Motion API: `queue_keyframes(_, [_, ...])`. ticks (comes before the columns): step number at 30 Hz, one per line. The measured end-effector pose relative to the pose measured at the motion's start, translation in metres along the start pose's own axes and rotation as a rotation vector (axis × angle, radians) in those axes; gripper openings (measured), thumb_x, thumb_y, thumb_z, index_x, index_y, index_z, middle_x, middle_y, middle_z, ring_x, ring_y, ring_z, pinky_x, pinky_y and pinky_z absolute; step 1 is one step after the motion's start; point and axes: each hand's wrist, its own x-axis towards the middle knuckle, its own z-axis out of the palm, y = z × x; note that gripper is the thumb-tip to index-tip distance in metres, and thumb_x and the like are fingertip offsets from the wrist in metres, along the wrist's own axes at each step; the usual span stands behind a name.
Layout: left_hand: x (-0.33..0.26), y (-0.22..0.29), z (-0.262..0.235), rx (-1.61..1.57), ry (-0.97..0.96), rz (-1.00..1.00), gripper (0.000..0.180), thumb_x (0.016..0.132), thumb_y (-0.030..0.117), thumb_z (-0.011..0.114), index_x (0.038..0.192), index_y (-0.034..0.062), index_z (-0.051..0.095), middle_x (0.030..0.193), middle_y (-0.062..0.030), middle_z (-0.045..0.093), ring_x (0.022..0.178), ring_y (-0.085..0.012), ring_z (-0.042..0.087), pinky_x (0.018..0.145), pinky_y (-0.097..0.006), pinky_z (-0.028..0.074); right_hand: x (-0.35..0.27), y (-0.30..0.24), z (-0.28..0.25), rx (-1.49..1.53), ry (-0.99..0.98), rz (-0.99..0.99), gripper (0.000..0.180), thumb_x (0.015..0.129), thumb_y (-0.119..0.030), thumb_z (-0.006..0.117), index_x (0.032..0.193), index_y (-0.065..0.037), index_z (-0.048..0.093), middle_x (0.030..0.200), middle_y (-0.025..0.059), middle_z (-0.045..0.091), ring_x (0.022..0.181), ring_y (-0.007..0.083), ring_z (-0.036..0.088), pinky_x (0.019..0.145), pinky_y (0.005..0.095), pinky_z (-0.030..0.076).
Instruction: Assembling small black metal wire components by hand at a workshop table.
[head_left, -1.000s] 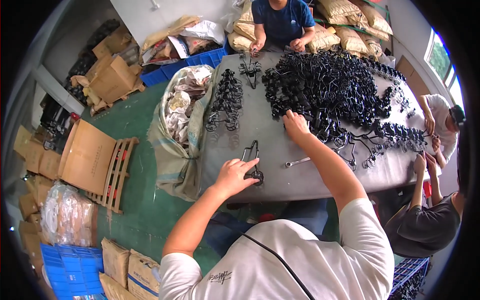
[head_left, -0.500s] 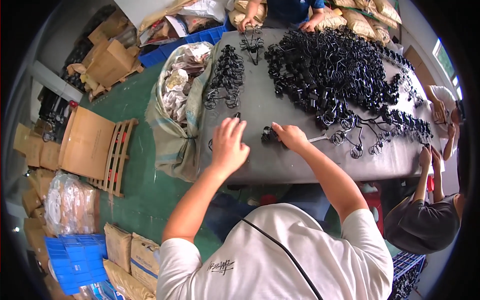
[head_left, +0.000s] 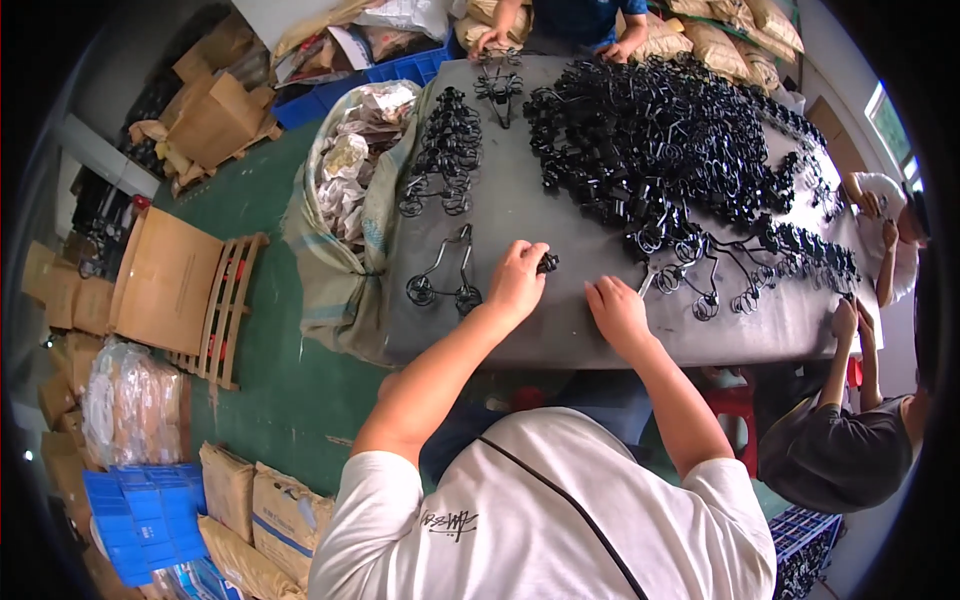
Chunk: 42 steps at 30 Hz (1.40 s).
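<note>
My left hand (head_left: 518,282) is closed around a small black part (head_left: 547,263), which shows past its fingertips just above the table (head_left: 560,335). To its left a black wire frame with two round coiled ends (head_left: 443,278) lies alone on the grey tabletop. My right hand (head_left: 617,312) is low over the table, fingers loosely stretched out, with nothing visible in them. Close beside its fingers is a slim silvery tool (head_left: 647,277), partly hidden against black wire parts. Beyond my hands rises a big tangled heap of black wire parts (head_left: 660,140).
A row of black wire frames (head_left: 440,155) lies along the table's left side. Across the table a person's hand (head_left: 490,40) touches another frame (head_left: 498,88). An open woven sack (head_left: 335,290) stands against the left edge. Two more people work at the right end.
The small black part has passed from my right hand to my left, which moved right, uncovering the wire frame. My right hand shifted right and nearer to me.
</note>
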Motion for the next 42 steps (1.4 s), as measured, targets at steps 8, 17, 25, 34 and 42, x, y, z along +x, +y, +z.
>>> queue_keyframes(8, [-0.014, 0.010, 0.010, -0.212, 0.098, 0.001, 0.038, 0.079, 0.002, 0.068, 0.115, 0.0042, 0.058, 0.113, -0.0162, 0.065, 0.106, -0.0361, 0.063, 0.091, -0.043, 0.052, 0.027, -0.007, 0.028, 0.214, 0.068, -0.014, 0.026, 0.098, -0.027, 0.056, 0.088, -0.003, 0.056, 0.083, 0.0180, 0.061, 0.081, 0.0401, 0.061, 0.073, 0.0475, 0.049])
queue_keyframes(17, [-0.014, 0.003, 0.001, -0.191, 0.000, 0.073, 0.043, 0.079, 0.003, 0.068, 0.120, 0.0028, 0.057, 0.115, -0.0175, 0.065, 0.108, -0.0368, 0.062, 0.094, -0.043, 0.051, 0.020, -0.008, 0.015, 0.425, 0.068, 0.005, 0.017, 0.090, -0.012, 0.064, 0.103, -0.003, 0.059, 0.094, 0.0156, 0.061, 0.084, 0.0353, 0.062, 0.073, 0.0438, 0.049])
queue_keyframes(25, [-0.016, 0.008, 0.001, -0.202, -0.006, 0.038, 0.043, 0.079, 0.003, 0.068, 0.120, 0.0035, 0.056, 0.116, -0.0172, 0.064, 0.109, -0.0374, 0.061, 0.095, -0.044, 0.050, 0.022, 0.002, 0.018, 0.521, 0.015, 0.034, 0.019, 0.088, -0.010, 0.064, 0.106, -0.002, 0.060, 0.098, 0.0140, 0.060, 0.084, 0.0298, 0.063, 0.075, 0.0387, 0.050])
queue_keyframes(34, [-0.014, 0.005, 0.003, -0.174, 0.037, 0.055, 0.044, 0.079, 0.002, 0.069, 0.121, 0.0036, 0.057, 0.117, -0.0167, 0.064, 0.109, -0.0363, 0.061, 0.094, -0.042, 0.051, 0.026, 0.001, 0.019, 0.528, 0.014, 0.139, 0.018, 0.087, -0.007, 0.063, 0.104, -0.003, 0.062, 0.099, 0.0112, 0.057, 0.078, 0.0252, 0.060, 0.074, 0.0356, 0.050])
queue_keyframes(42, [-0.014, 0.004, 0.006, -0.114, 0.053, 0.027, 0.045, 0.079, 0.004, 0.069, 0.122, 0.0046, 0.056, 0.117, -0.0151, 0.064, 0.110, -0.0352, 0.060, 0.095, -0.043, 0.049, 0.025, 0.000, 0.012, 0.606, 0.056, 0.168, 0.037, 0.081, -0.009, 0.063, 0.117, -0.007, 0.060, 0.116, 0.0130, 0.057, 0.081, 0.0264, 0.062, 0.078, 0.0376, 0.052])
